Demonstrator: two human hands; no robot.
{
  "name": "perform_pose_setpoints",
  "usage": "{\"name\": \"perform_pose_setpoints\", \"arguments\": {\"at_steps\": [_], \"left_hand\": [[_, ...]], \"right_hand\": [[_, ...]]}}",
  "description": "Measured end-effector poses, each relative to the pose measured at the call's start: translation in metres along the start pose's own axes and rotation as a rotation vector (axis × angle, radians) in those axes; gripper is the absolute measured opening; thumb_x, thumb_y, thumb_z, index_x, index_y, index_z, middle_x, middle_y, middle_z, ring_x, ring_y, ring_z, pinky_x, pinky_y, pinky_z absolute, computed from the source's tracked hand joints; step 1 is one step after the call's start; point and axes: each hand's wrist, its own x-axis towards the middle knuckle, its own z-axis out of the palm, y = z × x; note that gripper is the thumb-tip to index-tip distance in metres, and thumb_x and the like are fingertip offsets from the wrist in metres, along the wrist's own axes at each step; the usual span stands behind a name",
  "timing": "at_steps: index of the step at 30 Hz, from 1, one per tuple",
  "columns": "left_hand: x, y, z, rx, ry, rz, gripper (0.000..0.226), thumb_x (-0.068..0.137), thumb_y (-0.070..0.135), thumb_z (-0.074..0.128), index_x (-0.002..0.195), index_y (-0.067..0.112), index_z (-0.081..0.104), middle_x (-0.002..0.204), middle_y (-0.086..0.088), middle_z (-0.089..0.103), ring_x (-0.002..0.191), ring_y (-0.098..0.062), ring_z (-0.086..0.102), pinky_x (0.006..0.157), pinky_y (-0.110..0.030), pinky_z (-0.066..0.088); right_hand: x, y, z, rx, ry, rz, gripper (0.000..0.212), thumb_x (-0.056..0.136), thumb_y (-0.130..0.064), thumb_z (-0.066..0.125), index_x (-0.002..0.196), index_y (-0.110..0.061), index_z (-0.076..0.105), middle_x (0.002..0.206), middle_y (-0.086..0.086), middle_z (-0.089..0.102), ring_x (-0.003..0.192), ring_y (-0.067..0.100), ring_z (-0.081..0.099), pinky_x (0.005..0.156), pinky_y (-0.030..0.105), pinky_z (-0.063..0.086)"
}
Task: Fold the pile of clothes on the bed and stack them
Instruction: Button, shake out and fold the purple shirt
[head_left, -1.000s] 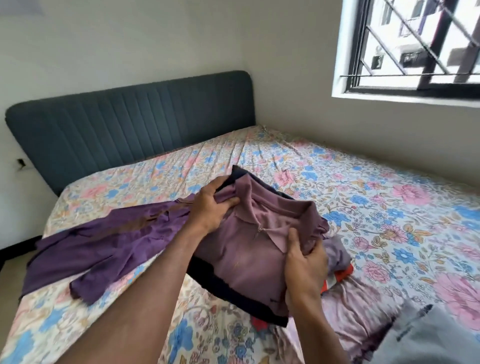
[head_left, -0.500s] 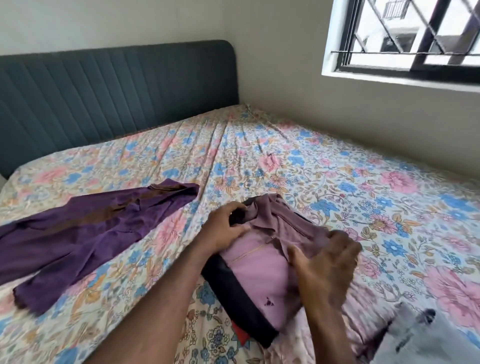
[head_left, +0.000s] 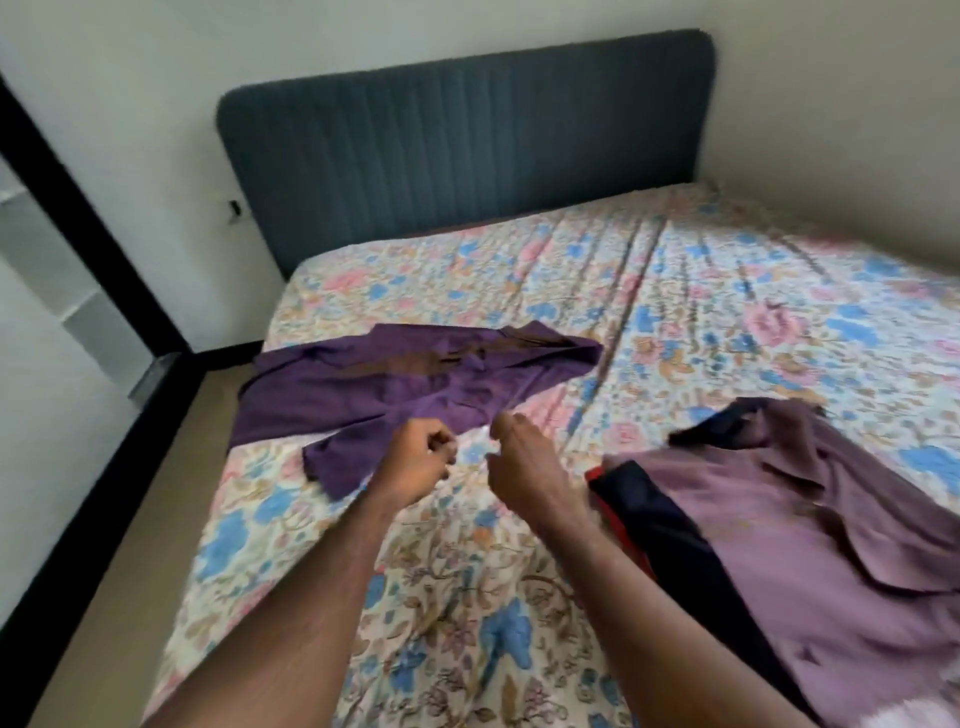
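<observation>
Over the floral bed (head_left: 467, 597), your left hand (head_left: 415, 465) and right hand (head_left: 524, 467) hover empty, fingers loosely curled. Purple garment (head_left: 415, 384) lies unfolded just beyond; mauve shirt (head_left: 810, 530) tops the pile right. Next, I'd say: flatten and fold the purple.

Both hands (head_left: 467, 467) left the mauve shirt (head_left: 831, 545), now near purple garment (head_left: 415, 384).

Hidden and cut off

The mauve shirt (head_left: 810, 551) runs off the right edge and covers most of the dark garment (head_left: 670, 525) and red cloth (head_left: 595, 474) beneath.
</observation>
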Motion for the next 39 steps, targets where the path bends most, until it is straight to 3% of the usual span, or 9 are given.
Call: {"name": "perform_pose_setpoints", "arguments": {"at_steps": [5, 9, 12, 16, 20, 24, 28, 36, 39], "left_hand": [[-0.012, -0.082, -0.061, 0.148, 0.132, -0.096, 0.015, 0.085, 0.002, 0.072, 0.079, 0.014, 0.067, 0.068, 0.003, 0.063, 0.070, -0.019, 0.060, 0.062, -0.021, 0.042], [-0.001, -0.119, -0.091, 0.180, 0.191, -0.078, 0.024, 0.095, 0.001, 0.058, 0.085, 0.020, 0.068, 0.088, -0.001, 0.070, 0.088, -0.021, 0.064, 0.075, -0.027, 0.042], [0.016, -0.138, -0.105, 0.216, 0.223, -0.013, 0.033, 0.094, -0.007, 0.050, 0.095, 0.017, 0.073, 0.102, -0.002, 0.071, 0.097, -0.022, 0.064, 0.084, -0.033, 0.049], [0.048, -0.166, -0.122, 0.414, 0.259, 0.006, 0.054, 0.086, -0.013, 0.051, 0.122, 0.024, 0.067, 0.128, -0.001, 0.058, 0.119, -0.026, 0.052, 0.097, -0.052, 0.047], [0.081, -0.191, -0.142, 0.654, 0.137, -0.089, 0.053, 0.096, 0.016, 0.061, 0.144, 0.033, 0.048, 0.157, -0.003, 0.037, 0.144, -0.026, 0.031, 0.111, -0.061, 0.032], [0.087, -0.196, -0.156, 0.717, 0.165, -0.006, 0.015, 0.103, 0.022, 0.048, 0.098, 0.033, 0.057, 0.108, 0.008, 0.060, 0.115, -0.020, 0.055, 0.101, -0.047, 0.031], [0.057, -0.198, -0.160, 0.699, -0.003, 0.047, 0.010, 0.107, 0.022, 0.041, 0.108, 0.026, 0.050, 0.094, 0.003, 0.061, 0.084, -0.019, 0.061, 0.076, -0.039, 0.054], [0.040, -0.185, -0.151, 0.737, -0.038, 0.020, 0.014, 0.097, 0.015, 0.058, 0.107, 0.024, 0.056, 0.164, -0.001, 0.011, 0.146, -0.023, 0.021, 0.109, -0.057, 0.037], [0.051, -0.180, -0.144, 0.770, -0.039, 0.093, 0.051, 0.092, 0.021, 0.067, 0.138, 0.025, 0.047, 0.167, -0.002, 0.007, 0.151, -0.024, 0.017, 0.117, -0.061, 0.027]], "right_hand": [[0.038, -0.045, 0.082, -0.053, -0.264, -0.234, 0.077, 0.082, -0.021, 0.077, 0.147, -0.013, 0.037, 0.143, 0.012, 0.038, 0.116, 0.041, 0.059, 0.086, 0.047, 0.048], [0.071, -0.067, 0.114, 0.007, -0.332, -0.123, 0.119, 0.071, -0.054, 0.082, 0.156, -0.051, -0.001, 0.151, 0.000, 0.029, 0.124, 0.039, 0.058, 0.096, 0.052, 0.053], [0.090, -0.060, 0.133, -0.015, -0.311, -0.033, 0.097, 0.075, -0.067, 0.074, 0.155, -0.053, 0.021, 0.142, 0.001, 0.035, 0.121, 0.036, 0.059, 0.101, 0.048, 0.051], [0.098, -0.039, 0.146, 0.195, -0.229, -0.003, 0.050, 0.086, -0.036, 0.073, 0.135, -0.032, 0.063, 0.124, -0.007, 0.046, 0.113, 0.022, 0.059, 0.105, 0.032, 0.047], [0.093, -0.030, 0.150, 0.336, -0.144, 0.000, 0.039, 0.084, -0.028, 0.064, 0.119, -0.014, 0.070, 0.112, -0.006, 0.054, 0.104, 0.016, 0.057, 0.100, 0.036, 0.051], [0.092, -0.024, 0.162, 0.349, -0.046, -0.011, 0.031, 0.079, -0.037, 0.058, 0.089, -0.011, 0.072, 0.096, -0.007, 0.054, 0.089, 0.010, 0.055, 0.083, 0.038, 0.055], [0.085, -0.041, 0.152, 0.337, -0.125, 0.031, 0.010, 0.083, -0.030, 0.062, 0.089, -0.023, 0.065, 0.100, -0.007, 0.063, 0.089, 0.012, 0.062, 0.083, 0.039, 0.055], [0.041, -0.056, 0.145, 0.054, -0.216, -0.048, 0.045, 0.085, -0.050, 0.043, 0.106, -0.022, 0.072, 0.110, -0.009, 0.054, 0.092, 0.009, 0.057, 0.085, 0.036, 0.057], [0.043, -0.053, 0.152, 0.021, -0.196, -0.085, 0.044, 0.085, -0.051, 0.039, 0.100, -0.023, 0.070, 0.104, -0.007, 0.049, 0.089, 0.008, 0.054, 0.080, 0.034, 0.056]]}}
